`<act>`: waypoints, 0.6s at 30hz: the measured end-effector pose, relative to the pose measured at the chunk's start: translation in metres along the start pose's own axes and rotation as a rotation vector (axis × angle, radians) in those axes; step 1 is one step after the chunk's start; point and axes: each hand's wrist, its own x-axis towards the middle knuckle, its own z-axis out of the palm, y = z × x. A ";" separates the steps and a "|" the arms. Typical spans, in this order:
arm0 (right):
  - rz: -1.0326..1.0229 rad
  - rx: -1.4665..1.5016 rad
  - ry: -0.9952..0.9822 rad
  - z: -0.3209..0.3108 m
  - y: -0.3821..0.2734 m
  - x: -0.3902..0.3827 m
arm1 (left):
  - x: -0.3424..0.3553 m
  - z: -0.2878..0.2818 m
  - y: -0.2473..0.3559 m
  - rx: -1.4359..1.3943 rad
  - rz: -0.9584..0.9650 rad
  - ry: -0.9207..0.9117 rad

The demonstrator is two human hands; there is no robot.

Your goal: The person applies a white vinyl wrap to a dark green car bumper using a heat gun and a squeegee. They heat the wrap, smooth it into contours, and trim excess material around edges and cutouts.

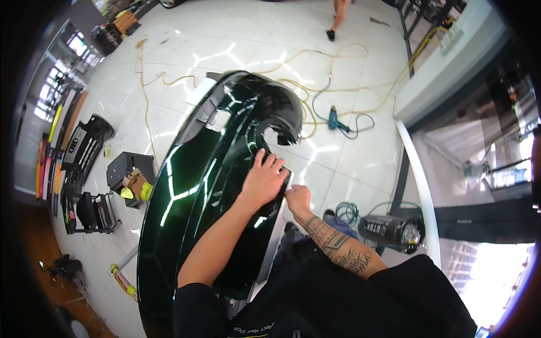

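A glossy dark green car bumper (186, 186) lies lengthwise before me, reflecting the ceiling lights. My left hand (264, 179) rests on its surface with the fingers stretched out, just below a round opening at the far end. At the bumper's right edge, my right hand (298, 199) is closed, thumb and fingers pressed together. Whatever it pinches there is too small to make out. A pale strip (275, 234) runs along that edge beside my body.
Padded stand arms (135, 186) show left of the bumper, near a black box (131, 166). Another bumper (87, 143) stands farther left. A blue heat gun (335, 119) and yellow cords (307, 107) lie on the tiles. A black cylinder (389, 231) sits right. Someone's leg (339, 17) shows far off.
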 end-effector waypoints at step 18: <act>-0.104 0.587 -0.230 0.007 0.040 0.024 | -0.010 0.004 0.002 -0.005 -0.042 0.119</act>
